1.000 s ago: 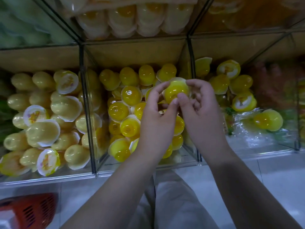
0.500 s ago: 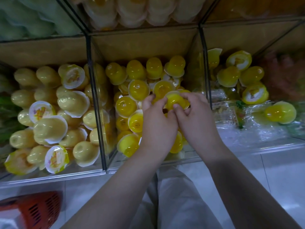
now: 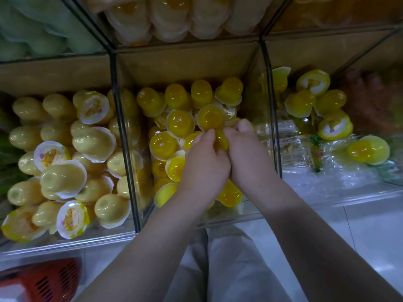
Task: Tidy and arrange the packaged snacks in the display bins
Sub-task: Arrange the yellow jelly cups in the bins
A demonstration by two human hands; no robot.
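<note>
A clear middle bin (image 3: 224, 219) holds a heap of bright yellow jelly cups (image 3: 180, 125). My left hand (image 3: 205, 164) and my right hand (image 3: 246, 153) sit side by side inside this bin, fingers curled down. Between them they grip one yellow jelly cup (image 3: 220, 142), pressed low into the pile and mostly hidden by the fingers. The left bin (image 3: 65, 243) is full of paler yellow cups (image 3: 93, 142), some showing printed lids. The right bin (image 3: 327, 197) has a few yellow cups (image 3: 368, 150) over crumpled clear wrappers.
Black-edged glass dividers (image 3: 125, 149) separate the bins. An upper shelf carries more cups (image 3: 170, 20) and green packs (image 3: 32, 25). An orange basket (image 3: 43, 282) stands on the white tiled floor at the lower left. My light trousers show between my arms.
Both hands have carried the yellow cup down from above the pile into the heap, and the fingers have closed more tightly over it. The view has shifted closer to the bins.
</note>
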